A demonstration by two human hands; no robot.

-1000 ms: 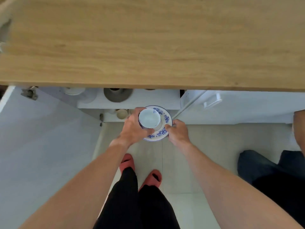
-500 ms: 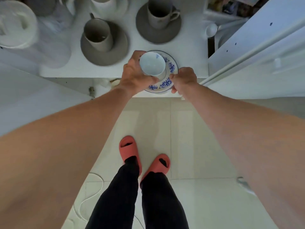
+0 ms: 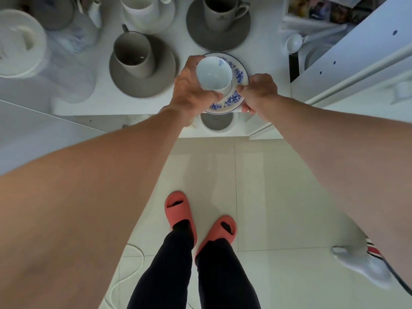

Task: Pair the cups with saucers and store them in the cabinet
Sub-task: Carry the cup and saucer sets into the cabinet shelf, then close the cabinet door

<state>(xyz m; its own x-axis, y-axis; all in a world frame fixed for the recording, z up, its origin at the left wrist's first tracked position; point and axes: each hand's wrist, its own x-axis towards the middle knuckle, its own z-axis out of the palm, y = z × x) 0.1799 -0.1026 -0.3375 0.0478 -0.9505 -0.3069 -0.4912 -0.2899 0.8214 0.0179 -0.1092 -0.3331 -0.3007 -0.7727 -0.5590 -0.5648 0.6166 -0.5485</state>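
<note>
Reaching out over the front edge of the white cabinet shelf, the person kept both arms stretched forward. The left hand was curled round the side of a white cup, which sat on a blue-flowered saucer. The right hand pinched the saucer's near right rim, fingers tucked under it and thumb on top. The saucer lay at the shelf's front edge, partly overhanging it; I could not tell whether it rested on the shelf or was held just above it. Behind it stood a grey cup on a grey saucer, and to the left another grey cup on its own grey saucer. A white pitcher stood further back. Below, coral slippers were planted on the pale tiled floor.
</note>
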